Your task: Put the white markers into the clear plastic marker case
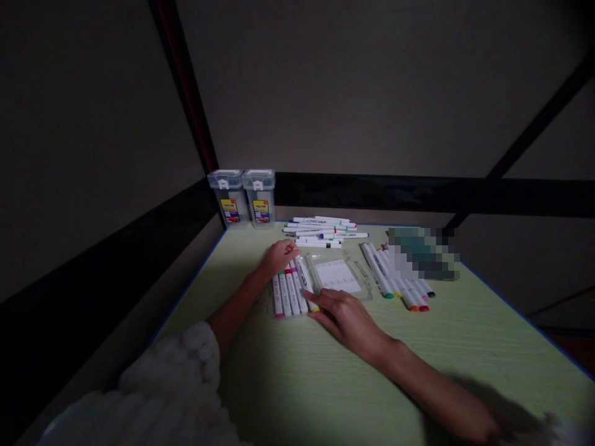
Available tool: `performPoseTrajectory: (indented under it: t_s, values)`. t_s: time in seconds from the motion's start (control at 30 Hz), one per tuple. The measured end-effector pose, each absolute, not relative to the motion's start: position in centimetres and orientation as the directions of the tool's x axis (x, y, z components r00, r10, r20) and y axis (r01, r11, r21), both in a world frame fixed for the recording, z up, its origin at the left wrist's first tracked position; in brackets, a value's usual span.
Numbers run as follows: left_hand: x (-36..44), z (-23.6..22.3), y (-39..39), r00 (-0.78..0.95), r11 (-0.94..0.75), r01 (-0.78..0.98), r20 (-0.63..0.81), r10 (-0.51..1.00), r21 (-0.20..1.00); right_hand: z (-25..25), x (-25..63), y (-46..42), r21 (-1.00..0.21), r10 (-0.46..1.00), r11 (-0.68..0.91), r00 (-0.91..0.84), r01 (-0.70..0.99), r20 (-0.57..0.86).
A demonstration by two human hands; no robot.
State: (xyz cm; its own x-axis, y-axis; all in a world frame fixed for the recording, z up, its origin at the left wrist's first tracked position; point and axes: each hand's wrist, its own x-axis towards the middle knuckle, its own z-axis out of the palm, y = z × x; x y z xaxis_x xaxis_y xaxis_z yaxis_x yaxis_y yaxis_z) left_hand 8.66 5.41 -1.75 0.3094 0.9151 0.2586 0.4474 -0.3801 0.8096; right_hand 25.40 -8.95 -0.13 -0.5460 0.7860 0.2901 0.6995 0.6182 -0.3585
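Note:
A white marker with a yellow end [304, 279] lies slanted at the right side of a row of white markers [287, 297] in a clear plastic case [269, 308]. My left hand [279, 257] is closed at the far end of the yellow-ended marker. At its near, yellow end, my right hand [348, 319] has its thumb and forefinger on either side of it. To the right of the row is the other half of the clear case, with a white paper insert [337, 275].
Loose white markers [325, 229] lie in a pile at the back. More markers [400, 285] lie at the right beside a pixelated, greenish flat object [423, 254]. Two clear lidded boxes [230, 198] stand at the back left. Dark panels enclose the light green table [372, 402].

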Motion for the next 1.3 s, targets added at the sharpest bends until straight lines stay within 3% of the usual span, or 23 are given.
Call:
performPoseTrajectory:
  t_s: [0.43, 1.3]
  values:
    - [8.5, -1.9, 5.8, 0.301, -0.351, 0.417, 0.237, 0.924, 0.838, 0.0, 25.2, -9.1, -0.127, 0.726, 0.669, -0.605, 0.733, 0.327]
    - [9.0, -0.8, 4.8, 0.274, -0.365, 0.408, 0.269, 0.923, 0.837, 0.4, 25.4, -9.3, -0.102, 0.722, 0.668, -0.608, 0.737, 0.330]
